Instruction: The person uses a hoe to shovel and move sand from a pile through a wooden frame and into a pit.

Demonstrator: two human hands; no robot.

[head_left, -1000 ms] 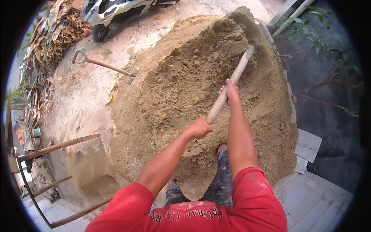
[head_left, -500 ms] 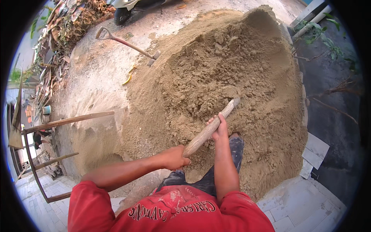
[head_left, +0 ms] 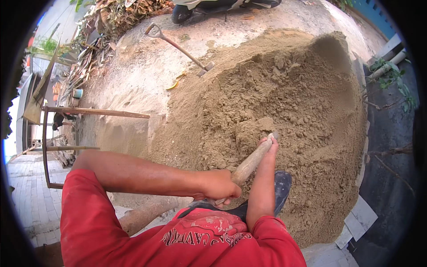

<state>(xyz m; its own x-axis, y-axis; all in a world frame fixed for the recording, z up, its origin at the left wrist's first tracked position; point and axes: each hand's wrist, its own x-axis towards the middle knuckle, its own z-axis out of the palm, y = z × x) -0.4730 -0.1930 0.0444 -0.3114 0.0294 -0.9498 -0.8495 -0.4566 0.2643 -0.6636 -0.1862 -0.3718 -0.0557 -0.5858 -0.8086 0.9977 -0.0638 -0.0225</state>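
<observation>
A thick, pale wooden handle [head_left: 249,164] slants across my front, its far end over a big heap of damp brown sand [head_left: 302,147]. My left hand [head_left: 221,184] is wrapped round its near part, close to my body. Farther up, near the far end, my right hand [head_left: 269,143] grips it with the fingers curled round. Whatever head the handle may carry is hidden. Loose clods lie in the dug hollow beyond my right hand. My right leg, in a dark trouser leg [head_left: 282,189], is beside my right forearm.
A shovel [head_left: 180,46] stands in the heap's far left edge. On the left is a wooden frame [head_left: 98,112]. A parked motorbike [head_left: 209,5] is at the back, near dry leaves [head_left: 111,18]. White tiles [head_left: 360,218] lie at the right.
The handle has come closer to my body relative to the sand. My right hand is now nearer its far end. The whole view has shifted, with the scene moving right.
</observation>
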